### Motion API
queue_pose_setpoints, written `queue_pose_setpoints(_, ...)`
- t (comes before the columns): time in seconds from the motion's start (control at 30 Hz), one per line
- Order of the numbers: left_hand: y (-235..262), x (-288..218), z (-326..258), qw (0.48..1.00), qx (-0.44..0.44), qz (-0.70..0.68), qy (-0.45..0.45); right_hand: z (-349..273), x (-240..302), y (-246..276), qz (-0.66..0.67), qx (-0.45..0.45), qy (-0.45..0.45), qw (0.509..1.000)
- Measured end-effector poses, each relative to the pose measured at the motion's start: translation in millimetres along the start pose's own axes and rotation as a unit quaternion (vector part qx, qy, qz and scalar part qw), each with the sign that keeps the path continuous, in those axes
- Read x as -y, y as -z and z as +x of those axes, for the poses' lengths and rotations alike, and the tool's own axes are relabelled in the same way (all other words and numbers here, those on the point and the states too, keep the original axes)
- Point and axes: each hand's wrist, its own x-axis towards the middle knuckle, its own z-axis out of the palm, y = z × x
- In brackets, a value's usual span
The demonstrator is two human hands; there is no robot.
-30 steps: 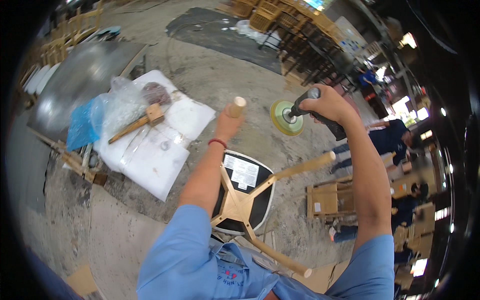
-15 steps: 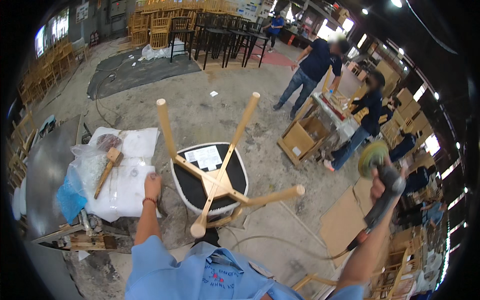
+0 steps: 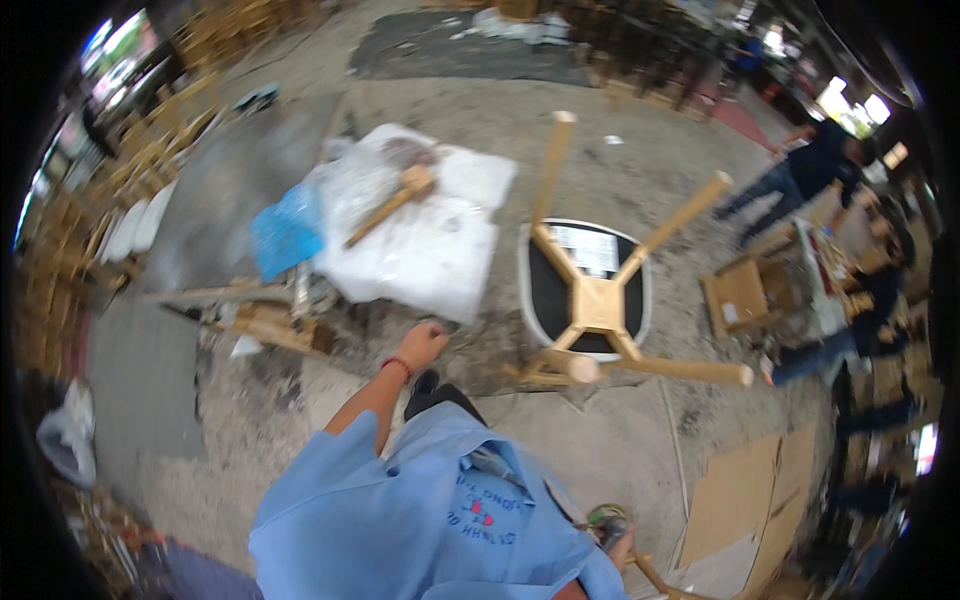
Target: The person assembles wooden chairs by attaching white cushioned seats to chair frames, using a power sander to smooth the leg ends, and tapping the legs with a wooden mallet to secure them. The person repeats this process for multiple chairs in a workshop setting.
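Wooden chair (image 3: pixel 597 303): positioned upside down to the right of the grey table (image 3: pixel 225 195). Four round legs point upward and splay outward. A wooden cross brace joins them over the black seat underside, which carries a white label and has a white border.

Left hand (image 3: pixel 425 344): located just beside the near edge of the white padded sheet (image 3: pixel 445 265), apart from the chair. Fingers are curled; whether they enclose an object cannot be determined. A red band encircles the wrist.

Right hand (image 3: pixel 623 550): located low, near the bottom edge of the view, partly hidden by the blue shirt (image 3: pixel 430 520). It is closed around a power tool (image 3: pixel 613 532) with a round greenish disc, apart from the chair legs.

Work surface: a wooden mallet (image 3: pixel 393 207) lies on the padded sheet; blue plastic (image 3: pixel 288 235) lies to its left.

Surroundings: a wooden-coloured box (image 3: pixel 737 298) stands right of the chair; flat cardboard (image 3: pixel 730 495) lies on the floor, and people in dark clothing stand at far right
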Motion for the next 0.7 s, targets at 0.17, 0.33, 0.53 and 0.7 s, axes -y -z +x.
queue_pose_setpoints(0.17,91,23,18,0.994,-0.042,-0.089,0.052,14,-65,-177,-0.191,0.235,0.001,0.953)
queue_pose_setpoints(0.33,212,67,28,0.976,0.057,-0.143,0.155,-10,-73,-432,-0.209,0.308,0.026,0.928)
queue_pose_setpoints(0.53,284,148,20,0.949,0.113,-0.138,0.26,-6,-54,-661,-0.136,0.317,0.246,0.906)
queue_pose_setpoints(0.7,260,177,2,0.965,-0.042,-0.018,0.257,-4,-60,-774,-0.213,0.137,0.226,0.941)
